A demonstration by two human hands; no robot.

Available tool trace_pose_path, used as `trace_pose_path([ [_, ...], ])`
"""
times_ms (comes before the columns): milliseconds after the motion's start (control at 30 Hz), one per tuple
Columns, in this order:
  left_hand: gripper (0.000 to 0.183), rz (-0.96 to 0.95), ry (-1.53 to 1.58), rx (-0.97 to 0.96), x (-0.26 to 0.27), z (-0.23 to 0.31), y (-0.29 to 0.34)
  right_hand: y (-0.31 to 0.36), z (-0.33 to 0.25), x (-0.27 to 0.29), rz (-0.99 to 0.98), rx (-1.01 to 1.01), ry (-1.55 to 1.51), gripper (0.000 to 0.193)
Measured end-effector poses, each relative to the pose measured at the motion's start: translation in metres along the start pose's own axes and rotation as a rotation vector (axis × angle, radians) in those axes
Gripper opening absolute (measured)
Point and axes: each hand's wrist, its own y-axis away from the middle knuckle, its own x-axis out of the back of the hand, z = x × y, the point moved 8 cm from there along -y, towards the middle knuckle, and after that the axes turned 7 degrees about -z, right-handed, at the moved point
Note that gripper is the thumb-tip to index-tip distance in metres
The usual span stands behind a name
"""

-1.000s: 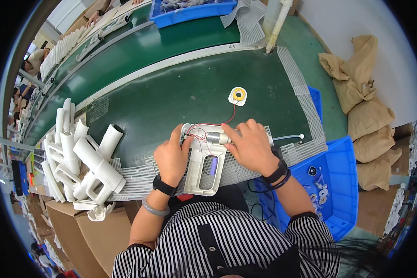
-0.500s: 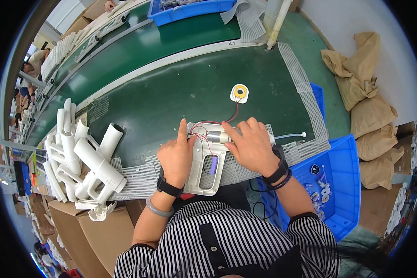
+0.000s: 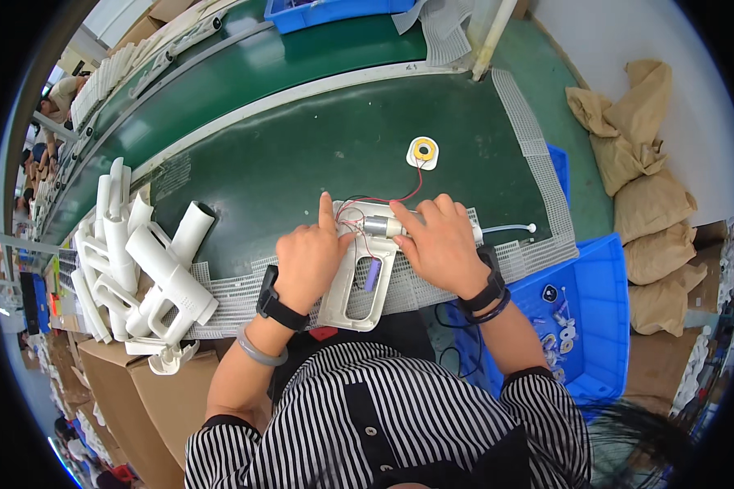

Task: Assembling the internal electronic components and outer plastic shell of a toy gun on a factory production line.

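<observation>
A white gun-shaped plastic shell half (image 3: 331, 308) lies open side up on the bench in front of me. Inside it sit a silver motor (image 3: 376, 226), thin red and black wires and, in the handle, a purple cylindrical battery (image 3: 373, 275). My left hand (image 3: 308, 262) grips the shell's left end, thumb by the wires and index finger stretched forward; its other fingers are hidden. My right hand (image 3: 444, 254) reaches over the barrel, thumb and index finger around the motor assembly. Wires lead to a white square piece with a yellow ring (image 3: 423, 151). A pale tube (image 3: 506, 228) sticks out at right.
White plastic shells (image 3: 167, 277) are piled at the left, above a cardboard box (image 3: 167, 399). A blue bin (image 3: 595, 350) with small parts stands at lower right. Brown sacks (image 3: 648, 204) are stacked beyond. Another blue bin (image 3: 326, 15) sits on the far green conveyor (image 3: 302, 69).
The shell, with both hands on it, sits slightly higher in the picture. My left thumb has shifted right over the shell's edge near the wires, and my left wrist has swung left.
</observation>
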Motion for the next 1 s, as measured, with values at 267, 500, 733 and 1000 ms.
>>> trace_pose_path([
  [267, 0.02, 0.297, 0.269, -0.375, 0.02, 0.044, 0.068, 0.0, 0.001, -0.002, -0.016, -0.03, -0.008, 0.046],
  [500, 0.019, 0.242, 0.182, -0.208, -0.011, 0.043, 0.059, 0.001, -0.001, -0.001, 0.016, -0.023, 0.014, 0.047],
  [733, 0.021, 0.191, 0.556, -0.102, 0.001, 0.024, 0.058, 0.003, -0.007, -0.003, 0.007, -0.035, 0.054, 0.049],
  [1000, 0.021, 0.334, 0.529, -0.059, 0.005, 0.0, 0.066, -0.029, -0.044, 0.007, -0.203, 0.313, -0.195, 0.033],
])
